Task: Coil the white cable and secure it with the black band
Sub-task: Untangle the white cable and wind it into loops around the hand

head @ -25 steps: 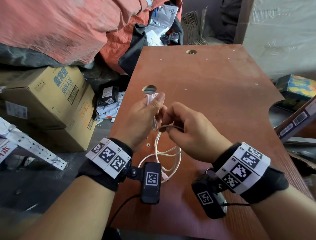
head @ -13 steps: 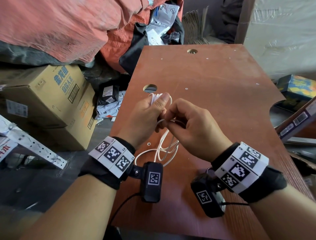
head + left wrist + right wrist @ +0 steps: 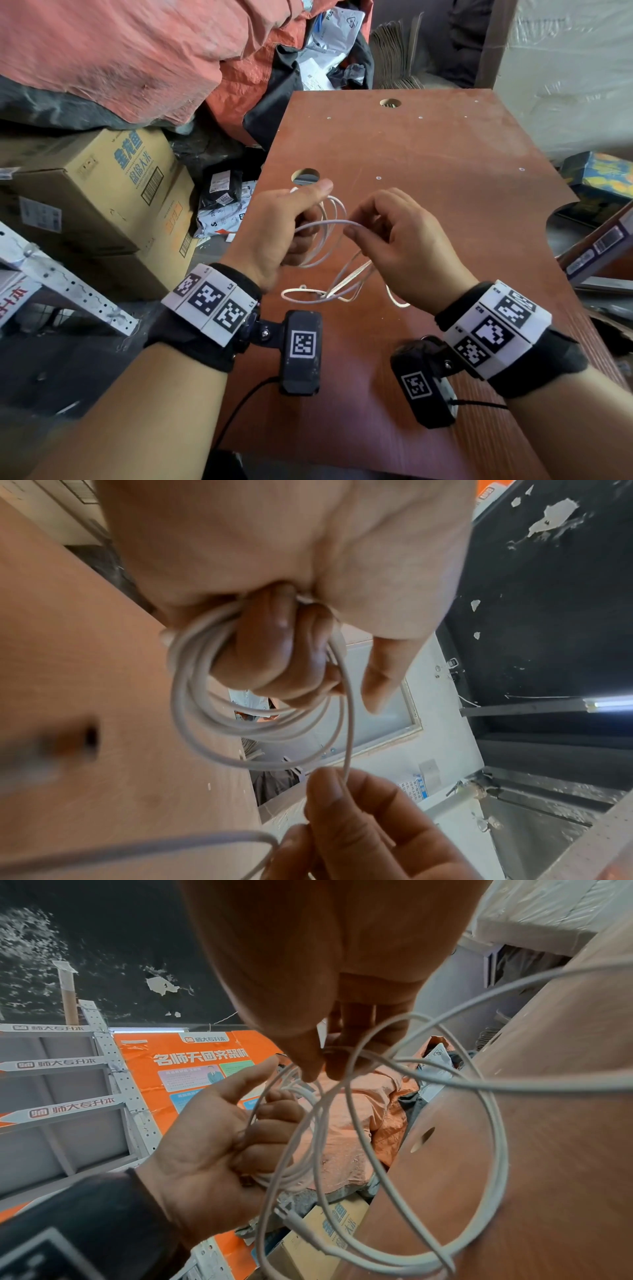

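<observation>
The white cable [image 3: 329,222] hangs in several loops above the brown board [image 3: 445,164]. My left hand [image 3: 274,236] grips the gathered loops, fingers curled round them and thumb on top. In the left wrist view the white cable [image 3: 246,731] winds round the curled fingers [image 3: 270,653] of the left hand. My right hand [image 3: 394,240] pinches one strand of it between thumb and forefinger, just right of the left hand. In the right wrist view the cable [image 3: 377,1123] falls in wide loops below that pinch. No black band shows in any view.
Cardboard boxes [image 3: 113,192] stand left of the board, with an orange tarp [image 3: 154,51] behind them. Two round holes [image 3: 305,176] pierce the board. A colourful box [image 3: 603,178] and a dark one [image 3: 603,246] lie at the right edge.
My hands have moved apart. The right hand has drawn a strand of cable out to the right, and the hanging loops have lifted and spread.
</observation>
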Demonstrator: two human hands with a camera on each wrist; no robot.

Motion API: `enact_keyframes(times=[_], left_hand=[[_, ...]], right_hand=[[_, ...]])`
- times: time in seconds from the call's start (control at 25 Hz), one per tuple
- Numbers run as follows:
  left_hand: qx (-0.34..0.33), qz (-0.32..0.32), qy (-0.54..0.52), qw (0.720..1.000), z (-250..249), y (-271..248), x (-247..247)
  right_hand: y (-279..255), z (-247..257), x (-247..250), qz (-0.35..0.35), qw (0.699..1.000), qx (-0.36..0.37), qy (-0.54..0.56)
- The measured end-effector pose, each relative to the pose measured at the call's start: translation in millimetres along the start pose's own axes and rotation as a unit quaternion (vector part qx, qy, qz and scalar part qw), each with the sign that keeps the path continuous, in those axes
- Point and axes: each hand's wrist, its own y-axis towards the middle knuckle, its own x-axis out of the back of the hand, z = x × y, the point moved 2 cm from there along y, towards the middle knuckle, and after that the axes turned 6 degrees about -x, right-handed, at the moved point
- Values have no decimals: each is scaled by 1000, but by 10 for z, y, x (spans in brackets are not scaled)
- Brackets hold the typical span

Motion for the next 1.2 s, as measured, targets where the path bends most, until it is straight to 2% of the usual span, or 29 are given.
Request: enact_keyframes(times=[0.12, 0.44, 0.72, 0.8, 0.88, 1.04, 1.2], left_hand=[[-18, 11, -3, 1000, -13, -10, 46], [-28, -23, 30, 999, -26, -27, 94], [5, 1, 52, 999, -4, -53, -4], [13, -2, 17, 1000, -25, -47, 0], [26, -16, -64, 997, -62, -33, 44], [37, -29, -192, 980, -105, -16, 153], [51, -4, -278, 959, -105, -6, 192]], right_hand=[[17, -35, 29, 3, 1000, -27, -9], [2, -77, 39, -6, 996, -72, -47], [4, -52, 27, 8, 998, -56, -22], [-7, -41, 25, 19, 998, -51, -24], [-26, -41, 23, 23, 998, -54, -25], [-50, -51, 3, 38, 996, -70, -35], [-54, -42, -8, 34, 996, -72, -33]])
